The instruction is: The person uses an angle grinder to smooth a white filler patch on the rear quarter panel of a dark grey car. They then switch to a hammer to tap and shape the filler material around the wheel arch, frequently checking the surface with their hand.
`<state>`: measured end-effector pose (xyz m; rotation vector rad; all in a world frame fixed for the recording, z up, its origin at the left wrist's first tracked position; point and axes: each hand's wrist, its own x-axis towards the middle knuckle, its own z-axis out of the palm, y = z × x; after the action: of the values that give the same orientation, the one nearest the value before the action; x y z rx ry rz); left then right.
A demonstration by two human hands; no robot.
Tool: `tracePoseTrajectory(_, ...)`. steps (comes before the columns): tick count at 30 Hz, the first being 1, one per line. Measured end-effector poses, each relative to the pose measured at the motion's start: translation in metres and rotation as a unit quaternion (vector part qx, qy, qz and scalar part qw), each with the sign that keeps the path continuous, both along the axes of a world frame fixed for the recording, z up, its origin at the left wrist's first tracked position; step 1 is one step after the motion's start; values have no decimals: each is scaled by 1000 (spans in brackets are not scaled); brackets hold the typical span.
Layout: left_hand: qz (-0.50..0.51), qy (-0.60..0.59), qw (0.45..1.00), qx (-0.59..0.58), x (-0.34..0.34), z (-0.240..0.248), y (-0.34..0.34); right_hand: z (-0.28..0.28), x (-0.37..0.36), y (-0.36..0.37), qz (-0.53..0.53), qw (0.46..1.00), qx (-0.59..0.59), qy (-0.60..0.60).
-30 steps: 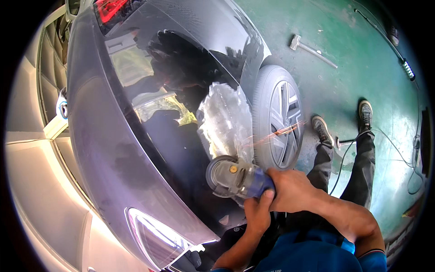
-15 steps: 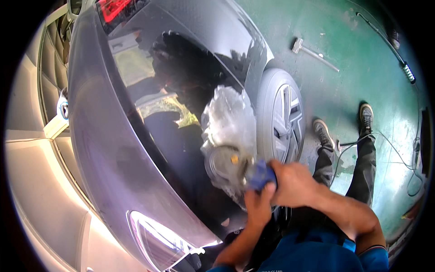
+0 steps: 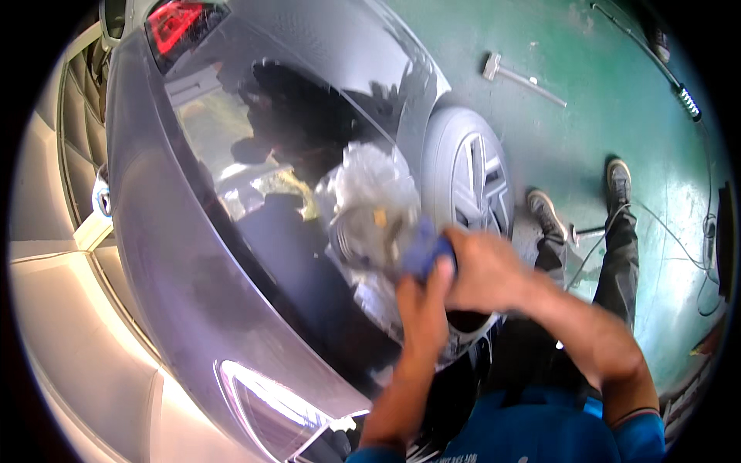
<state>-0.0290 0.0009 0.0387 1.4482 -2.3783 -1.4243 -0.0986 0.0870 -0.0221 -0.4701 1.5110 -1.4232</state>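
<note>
My right hand [image 3: 485, 270] is wrapped round the rear of a blue disc sander [image 3: 421, 245], blurred by motion. My left hand [image 3: 423, 305] grips the sander from the near side, its thumb up against the blue body. The round grey head of the tool lies over a dark grey car's rear side panel [image 3: 297, 266]. Around that head a bright, bare-looking silvery patch [image 3: 369, 174] shows, beside the wheel arch. Whether the disc touches the metal is hidden under the head.
Right of the panel stands the grey wheel [image 3: 467, 174]. A hammer [image 3: 525, 79] lies on the green floor [image 3: 571, 147], and a long rod [image 3: 648, 58] lies farther right. Another person's shoes [image 3: 617, 181] stand near a cable [image 3: 671, 228]. A red tail light [image 3: 176, 27] sits at the far left.
Both hands and the sander have shifted up and slightly left, over the silvery patch. The whole view has also slid a little left. The grip looks the same.
</note>
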Motion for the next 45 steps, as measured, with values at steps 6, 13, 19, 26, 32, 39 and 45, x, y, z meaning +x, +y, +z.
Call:
tracePoseTrajectory(6, 8, -5, 999, 40, 15, 3, -7, -6, -9, -2, 26, 1000, -3, -16)
tracePoseTrajectory(13, 67, -21, 992, 101, 43, 19, 12, 1, 18, 9, 21, 999, -16, 34)
tracePoseTrajectory(19, 92, 11, 992, 87, 144, 10, 32, 7, 62, 27, 123, 989, -39, 72)
tracePoseTrajectory(26, 191, 48, 966, 165, 169, 23, 56, 10, 99, 43, 74, 992, -60, 81)
tracePoseTrajectory(32, 184, 117, 953, 210, 149, 21, 35, 17, 86, 29, 64, 990, -51, 113)
tracePoseTrajectory(39, 115, 23, 990, 80, 113, 22, 23, 11, 73, 19, 42, 997, -52, 43)
tracePoseTrajectory(45, -71, -35, 996, 45, -5, -7, -36, -19, -22, -24, -80, 997, -5, -16)
